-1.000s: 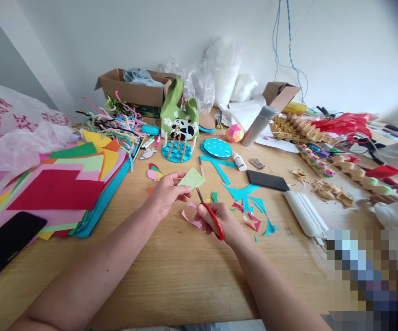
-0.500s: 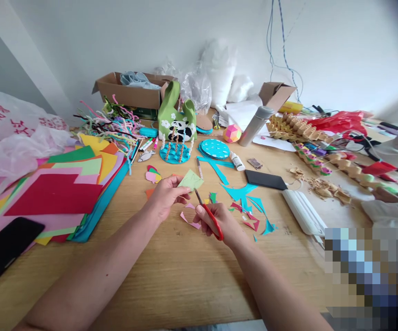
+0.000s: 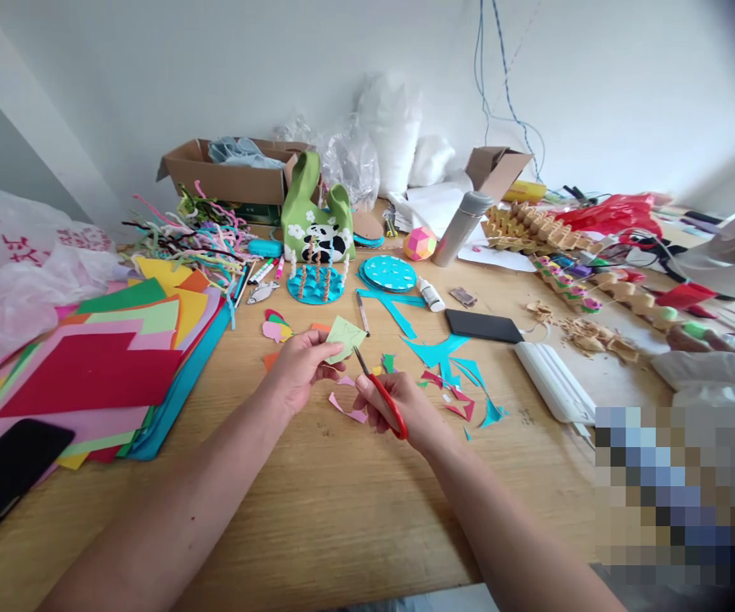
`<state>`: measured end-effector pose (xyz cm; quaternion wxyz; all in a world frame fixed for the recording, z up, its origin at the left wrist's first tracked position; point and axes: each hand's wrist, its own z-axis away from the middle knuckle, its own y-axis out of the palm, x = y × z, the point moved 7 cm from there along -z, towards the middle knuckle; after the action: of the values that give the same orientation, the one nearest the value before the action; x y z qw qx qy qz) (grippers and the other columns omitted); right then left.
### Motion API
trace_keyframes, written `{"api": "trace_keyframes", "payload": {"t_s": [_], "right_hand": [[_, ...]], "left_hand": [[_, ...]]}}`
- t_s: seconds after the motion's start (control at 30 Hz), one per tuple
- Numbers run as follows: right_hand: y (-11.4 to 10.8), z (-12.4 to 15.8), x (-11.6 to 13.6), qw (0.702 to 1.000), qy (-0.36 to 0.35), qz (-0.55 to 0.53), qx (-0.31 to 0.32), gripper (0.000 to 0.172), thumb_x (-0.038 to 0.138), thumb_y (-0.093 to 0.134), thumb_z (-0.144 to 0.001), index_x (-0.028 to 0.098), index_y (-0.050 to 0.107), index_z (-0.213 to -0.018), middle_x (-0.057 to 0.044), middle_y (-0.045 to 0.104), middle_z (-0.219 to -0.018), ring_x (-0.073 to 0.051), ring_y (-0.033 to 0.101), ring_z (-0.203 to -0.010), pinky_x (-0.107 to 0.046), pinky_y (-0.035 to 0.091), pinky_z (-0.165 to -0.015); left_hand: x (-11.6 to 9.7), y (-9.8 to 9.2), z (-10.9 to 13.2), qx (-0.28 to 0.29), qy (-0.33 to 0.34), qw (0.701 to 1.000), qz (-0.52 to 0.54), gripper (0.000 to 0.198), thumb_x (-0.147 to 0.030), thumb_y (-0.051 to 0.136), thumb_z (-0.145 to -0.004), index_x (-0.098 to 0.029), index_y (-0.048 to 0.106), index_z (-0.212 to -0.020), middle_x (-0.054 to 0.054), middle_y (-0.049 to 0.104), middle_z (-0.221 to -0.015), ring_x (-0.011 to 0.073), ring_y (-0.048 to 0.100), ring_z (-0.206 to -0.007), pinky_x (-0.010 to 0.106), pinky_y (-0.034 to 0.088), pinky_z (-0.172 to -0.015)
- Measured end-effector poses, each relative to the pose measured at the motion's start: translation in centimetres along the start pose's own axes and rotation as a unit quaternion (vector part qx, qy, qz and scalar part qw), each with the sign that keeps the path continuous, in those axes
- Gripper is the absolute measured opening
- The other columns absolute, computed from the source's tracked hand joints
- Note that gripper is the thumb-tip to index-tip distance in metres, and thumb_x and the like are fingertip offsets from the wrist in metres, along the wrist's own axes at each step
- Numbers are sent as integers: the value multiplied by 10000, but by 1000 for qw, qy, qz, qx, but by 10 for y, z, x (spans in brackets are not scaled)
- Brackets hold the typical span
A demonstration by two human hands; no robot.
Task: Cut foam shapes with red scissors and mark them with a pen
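Between the thumb and fingers of my left hand (image 3: 307, 367) is a small light-green sheet (image 3: 345, 338) with pencil-like lines drawn on it. My right hand (image 3: 405, 406) is closed around the red handles of a pair of scissors (image 3: 381, 393). The scissor tips point up and left, right at the lower right edge of the green sheet; whether they cut into it I cannot tell. Pink offcuts (image 3: 347, 410) and blue scraps (image 3: 443, 355) lie on the table near my hands. Several small coloured cut shapes (image 3: 276, 326) rest just beyond my left hand.
A stack of coloured sheets (image 3: 87, 371) and a black phone (image 3: 14, 476) occupy the left side. Farther back stand a green panda bag (image 3: 317, 223), blue discs (image 3: 390, 273) and a grey bottle (image 3: 462, 228). A black slab (image 3: 483, 325) and a white device (image 3: 551, 380) lie to the right. Another person's hand (image 3: 717, 337) shows at the far right.
The view has shifted slightly, so most things sit a little farther left. The scissor tips remain by the sheet's edge, and both hands keep their hold.
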<state>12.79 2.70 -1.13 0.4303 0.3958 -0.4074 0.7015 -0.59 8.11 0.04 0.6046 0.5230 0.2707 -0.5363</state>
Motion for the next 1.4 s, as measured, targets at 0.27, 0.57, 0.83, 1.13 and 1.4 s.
{"api": "trace_keyframes", "payload": {"t_s": [0.27,0.57,0.83,1.13,1.4], "right_hand": [[1,-2,-1,1000,-17,-22,5,516,625,624,-749,121,653,-643,10,529,-450,-80,474,-378,-190,325,-379],[2,-1,0,998,-22,-58,19,566,667,576,-764,119,644,-640,14,516,-441,-70,452,-364,-179,306,-361],[6,2,4,991,-36,-116,53,646,728,485,-787,120,624,-621,22,485,-420,-60,423,-352,-178,284,-358],[11,1,-3,981,-20,-168,96,669,760,458,-779,127,628,-641,32,460,-390,-71,408,-349,-197,261,-380],[10,3,0,983,-21,-154,95,682,773,433,-780,130,624,-656,19,499,-441,-69,423,-365,-201,272,-396]], "left_hand": [[3,5,2,23,-12,1000,-17,204,-196,713,-647,-108,652,-821,23,632,-725,94,584,-541,202,443,-486],[6,10,3,42,-15,998,-39,196,-214,751,-584,-115,658,-726,0,606,-637,72,510,-510,193,371,-468],[2,8,3,59,-17,997,-47,249,-187,771,-590,-128,688,-817,30,656,-717,91,550,-587,196,407,-521],[6,7,0,72,-41,997,-1,171,-223,761,-650,-114,692,-762,49,656,-718,93,560,-578,182,412,-499],[7,8,0,80,-65,994,23,133,-137,728,-651,-102,700,-776,49,656,-702,90,568,-572,176,424,-503]]}}
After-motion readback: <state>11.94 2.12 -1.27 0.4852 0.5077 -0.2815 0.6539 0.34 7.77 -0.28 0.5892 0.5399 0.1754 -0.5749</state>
